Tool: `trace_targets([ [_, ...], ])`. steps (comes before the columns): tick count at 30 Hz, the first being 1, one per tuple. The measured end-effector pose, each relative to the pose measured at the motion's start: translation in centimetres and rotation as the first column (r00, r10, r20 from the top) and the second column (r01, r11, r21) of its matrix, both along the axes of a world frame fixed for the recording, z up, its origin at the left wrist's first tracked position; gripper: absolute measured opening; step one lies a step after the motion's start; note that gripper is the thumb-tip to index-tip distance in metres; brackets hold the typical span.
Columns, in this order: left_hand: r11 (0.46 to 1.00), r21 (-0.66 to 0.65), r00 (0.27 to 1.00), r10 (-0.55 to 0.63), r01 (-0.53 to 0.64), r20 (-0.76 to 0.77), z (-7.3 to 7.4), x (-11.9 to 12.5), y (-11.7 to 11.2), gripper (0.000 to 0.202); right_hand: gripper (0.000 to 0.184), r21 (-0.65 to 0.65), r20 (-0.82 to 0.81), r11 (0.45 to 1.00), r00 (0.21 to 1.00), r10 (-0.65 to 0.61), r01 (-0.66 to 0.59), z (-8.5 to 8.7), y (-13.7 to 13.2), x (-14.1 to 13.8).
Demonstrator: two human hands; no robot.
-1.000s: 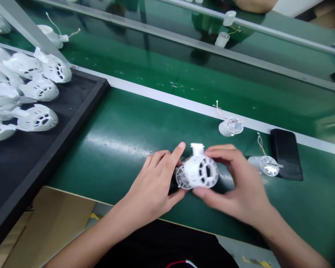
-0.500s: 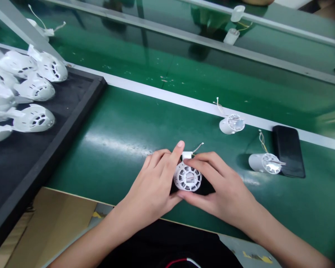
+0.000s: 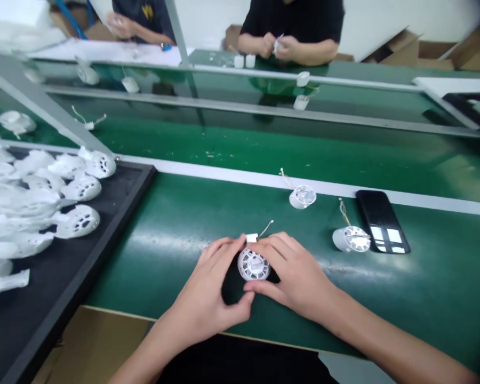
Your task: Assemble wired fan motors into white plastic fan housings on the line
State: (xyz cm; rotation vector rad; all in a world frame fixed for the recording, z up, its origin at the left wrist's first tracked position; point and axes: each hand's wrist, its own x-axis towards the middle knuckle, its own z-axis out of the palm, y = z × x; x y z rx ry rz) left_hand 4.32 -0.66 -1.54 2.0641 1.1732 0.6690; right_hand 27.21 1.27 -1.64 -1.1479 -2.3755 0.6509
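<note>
A white vented plastic housing [image 3: 253, 265] is held at the front of the green-topped table [image 3: 424, 288], with its slotted round face turned upward. It is cupped between the left hand [image 3: 202, 290] and the right hand [image 3: 292, 272]. The left fingers [image 3: 228, 246] are laid against its upper left side, and the right fingers [image 3: 274, 246] are closed across its upper right, with the right thumb [image 3: 252, 288] at its lower edge. Neither hand is spread wide. Whether the housing bears on the table or is held just above it cannot be determined.

A small white connector tab [image 3: 252, 238] projects from the top of the housing, and a thin wire lead [image 3: 266, 228] extends from it. The assembly appears to be in hand rather than finished, though its inner fit is hidden by the fingers.

Two white cylindrical units [image 3: 303, 197] [image 3: 351, 239] with wire leads lie on the table to the right, near a black smartphone [image 3: 382, 221]. A black tray [image 3: 116, 224] at the left carries a crowded batch of similar vented housings [image 3: 82, 221], on which no wire leads can be made out. Across the table, a co-worker [image 3: 292, 26] is occupied with a small white part.
</note>
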Motion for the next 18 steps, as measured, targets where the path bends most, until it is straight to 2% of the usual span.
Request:
trace_targets([
  [2,0.992,-0.123,0.991,0.028,-0.012,0.128,0.8,-0.3,0.5,0.053,0.06,0.07,-0.037,0.998,0.999,-0.004,0.006,0.0,-0.1,0.2],
  [4,0.963,-0.267,0.964,0.099,-0.031,0.247,1.4,0.0,1.3,0.035,0.061,0.158,-0.069,0.987,0.997,-0.013,0.024,0.2,-0.1,0.4],
  [6,0.916,-0.4,0.925,0.156,-0.004,0.347,2.0,0.9,2.2,0.032,0.06,0.228,-0.095,0.972,0.995,-0.034,0.055,0.6,0.0,0.7],
  [8,0.862,-0.502,0.878,0.185,0.07,0.441,2.6,2.2,3.1,0.032,0.058,0.267,-0.11,0.959,0.992,-0.065,0.092,0.9,0.1,1.2],
  [11,0.81,-0.567,0.814,0.226,0.147,0.535,3.3,4.5,3.6,0.034,0.051,0.359,-0.091,0.923,0.99,-0.112,0.138,0.7,0.5,2.4],
  [13,0.832,-0.53,0.807,0.196,0.163,0.557,3.2,5.9,4.1,0.038,0.046,0.442,-0.087,0.88,0.985,-0.149,0.172,0.2,1.1,3.2],
  [14,0.87,-0.47,0.841,0.138,0.15,0.522,2.9,6.5,4.7,0.039,0.045,0.471,-0.091,0.858,0.979,-0.184,0.205,-0.2,1.4,3.6],
  [16,0.956,-0.285,0.947,0.033,0.062,0.318,2.4,7.0,7.0,0.037,0.05,0.536,-0.066,0.81,0.968,-0.241,0.238,-0.7,2.3,4.1],
  [18,0.995,-0.062,0.996,0.079,-0.076,0.044,2.4,6.3,10.9,0.034,0.058,0.59,-0.07,0.747,0.941,-0.33,0.306,-1.1,3.2,4.4],
])
